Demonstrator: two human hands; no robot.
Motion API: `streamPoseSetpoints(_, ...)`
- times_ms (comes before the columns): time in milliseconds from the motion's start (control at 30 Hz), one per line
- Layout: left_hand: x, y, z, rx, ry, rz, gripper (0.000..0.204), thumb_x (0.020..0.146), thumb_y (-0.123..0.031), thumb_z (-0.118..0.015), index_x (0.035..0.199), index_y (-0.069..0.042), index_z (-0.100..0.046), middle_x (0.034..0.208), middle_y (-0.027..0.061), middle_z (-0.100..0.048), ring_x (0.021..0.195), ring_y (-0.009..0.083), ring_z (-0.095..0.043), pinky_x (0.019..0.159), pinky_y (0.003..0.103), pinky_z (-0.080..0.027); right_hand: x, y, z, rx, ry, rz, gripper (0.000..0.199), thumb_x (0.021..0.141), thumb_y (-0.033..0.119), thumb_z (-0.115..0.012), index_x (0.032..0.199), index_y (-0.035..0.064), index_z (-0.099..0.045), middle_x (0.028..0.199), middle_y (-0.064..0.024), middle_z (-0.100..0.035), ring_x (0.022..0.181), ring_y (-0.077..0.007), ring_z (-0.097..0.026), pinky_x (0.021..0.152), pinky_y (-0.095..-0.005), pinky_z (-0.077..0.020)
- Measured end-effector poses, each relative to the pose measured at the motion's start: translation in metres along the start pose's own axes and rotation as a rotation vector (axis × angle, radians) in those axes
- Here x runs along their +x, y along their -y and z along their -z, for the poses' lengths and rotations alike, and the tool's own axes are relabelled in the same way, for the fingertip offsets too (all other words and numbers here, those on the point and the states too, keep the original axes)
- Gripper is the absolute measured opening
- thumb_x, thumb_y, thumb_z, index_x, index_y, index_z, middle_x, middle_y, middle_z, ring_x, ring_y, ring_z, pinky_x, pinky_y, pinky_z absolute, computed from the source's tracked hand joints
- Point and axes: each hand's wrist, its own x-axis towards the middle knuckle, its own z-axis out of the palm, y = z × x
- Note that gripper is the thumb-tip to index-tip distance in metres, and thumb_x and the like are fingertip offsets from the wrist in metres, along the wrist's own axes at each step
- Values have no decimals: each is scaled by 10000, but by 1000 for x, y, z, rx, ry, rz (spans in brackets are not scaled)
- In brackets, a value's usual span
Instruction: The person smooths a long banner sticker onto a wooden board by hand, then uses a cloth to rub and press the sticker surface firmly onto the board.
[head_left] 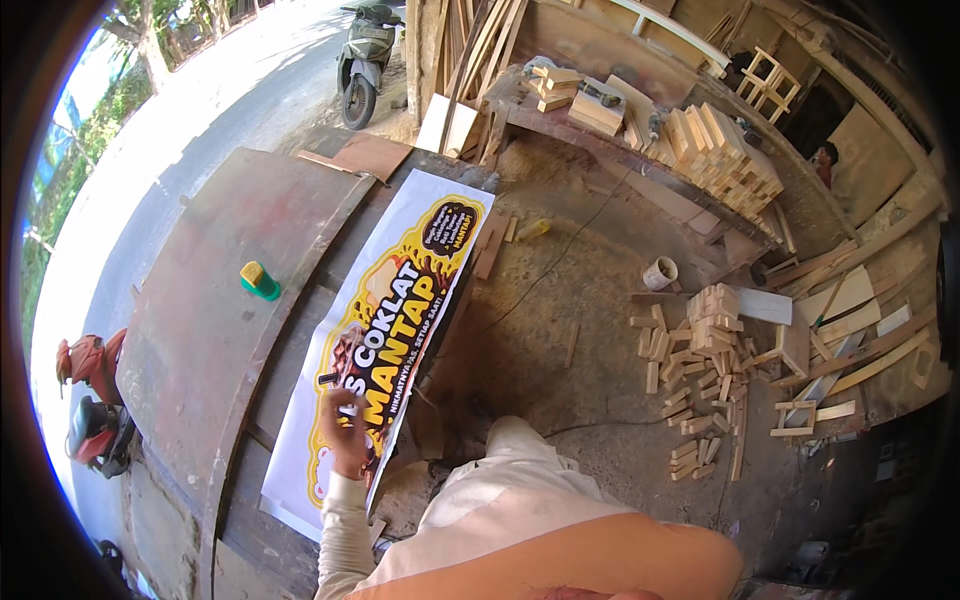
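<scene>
A long printed banner point(385, 330), white-edged with yellow and brown artwork and large lettering, lies lengthwise on the dark worktable point(225, 330). Over its near part is my left hand point(348, 440), in a pale long sleeve, with its fingers apart and pointing away from me. I see nothing held in it. A small dark shape by the fingertips could be part of the print; I cannot tell. My right hand does not show. Left of the banner, a green container with a yellow top point(260, 281) rests on the tabletop.
Right of me, wood offcuts point(690, 350) lie heaped on the dusty floor near a white bucket point(660, 273). Stacked timber point(715, 150) fills a bench behind. A cable point(570, 245) crosses the floor. A motorbike point(365, 65) stands by the road; a person point(825, 163) is far right.
</scene>
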Motion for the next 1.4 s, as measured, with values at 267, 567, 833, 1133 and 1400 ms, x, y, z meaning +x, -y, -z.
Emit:
streamPoseSetpoints(267,-64,-67,-121,-170,533,47,261,812,-86,-824,992,-28,-644,801,107,-693,699,276,-671,659,376,-521,29,4,30,129,-53,48,810,946,729,-479,1145,-1,-768,1153,-264,-723,1060,-403,-701,937,-474,-526)
streamPoseSetpoints(567,-27,-91,-237,-15,796,200,142,863,-71,-769,957,-9,-681,776,115,-669,671,242,-662,627,324,-507,74,61,229,264,-98,340,516,867,485,-748,736,-14,-728,676,-174,-706,629,-340,-685,618,-477,-525)
streamPoseSetpoints(833,36,-124,-408,-4,1053,-203,229,852,-109,-795,1046,-44,-691,856,85,-710,742,239,-702,658,356,-543,56,68,370,304,-753,417,357,842,332,-787,805,-5,-677,773,-215,-671,707,-336,-670,679,-475,-496)
streamPoseSetpoints(1133,74,-144,-540,-61,1346,-414,198,871,-127,-778,1038,-51,-703,821,96,-695,758,278,-704,698,377,-552,22,-84,255,602,-365,-258,457,980,437,-648,987,-10,-739,959,-158,-728,886,-304,-694,828,-457,-524)
streamPoseSetpoints(1400,98,-154,-655,-63,1725,-566,358,901,-275,-783,1171,-60,-687,977,126,-737,850,295,-734,729,404,-580,92,-114,114,1132,-279,-357,674,980,627,-564,947,-19,-754,815,-194,-743,694,-337,-723,616,-453,-563)
